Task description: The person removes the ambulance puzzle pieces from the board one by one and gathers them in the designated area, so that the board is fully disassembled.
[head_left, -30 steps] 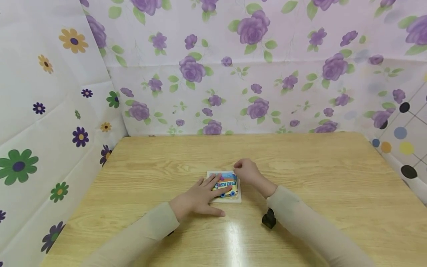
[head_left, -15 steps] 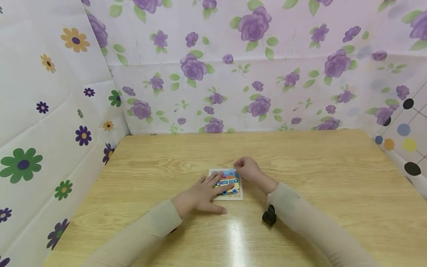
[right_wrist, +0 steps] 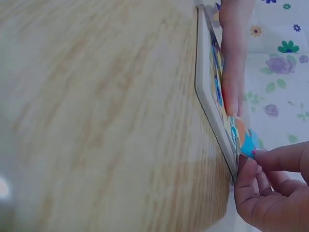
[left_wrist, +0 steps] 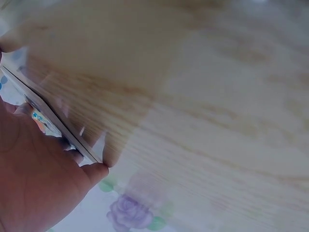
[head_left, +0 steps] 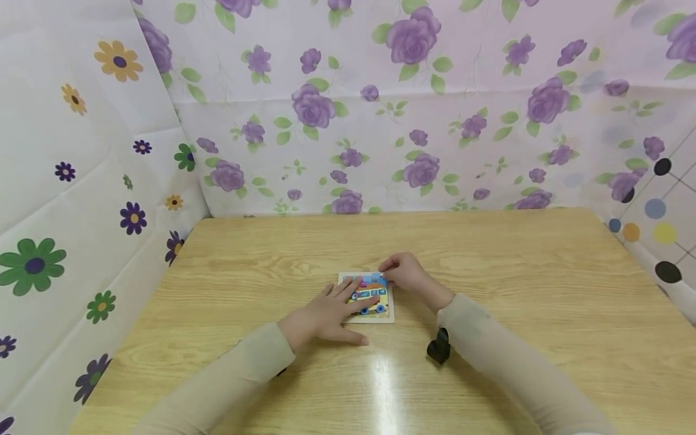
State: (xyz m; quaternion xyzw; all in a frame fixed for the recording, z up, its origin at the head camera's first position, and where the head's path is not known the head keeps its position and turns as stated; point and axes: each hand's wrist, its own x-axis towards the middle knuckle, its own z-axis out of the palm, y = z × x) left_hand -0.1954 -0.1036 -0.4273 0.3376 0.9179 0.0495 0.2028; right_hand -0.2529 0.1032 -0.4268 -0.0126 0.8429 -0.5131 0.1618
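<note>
Creased white sheet with purple roses (head_left: 348, 121), upper frame; whole head view sits slightly higher than a second ago. Table (head_left: 489, 260), lower half, glossy wood grain, glare bottom centre. Sleeves (head_left: 505, 356) plain, pale beige, smooth, running in from both lower corners.

Left hand (head_left: 326, 314), just left of lower centre: fingers spread flat over the puzzle, grasping nothing, thumb off its near edge. Right hand (head_left: 408, 275), right of it, curled; thumb and finger pinch a piece. Both barely changed since the earlier frames. Puzzle (head_left: 380, 320) lies near lower centre, same spot under the hand: thin square, rounded corners, pale rim, printed bus. Black mount (head_left: 439, 346) under right cuff, hard-looking. Blue piece (right_wrist: 248, 142), thin, curvy-edged, lower right of the right wrist view, at the puzzle's corner.
</note>
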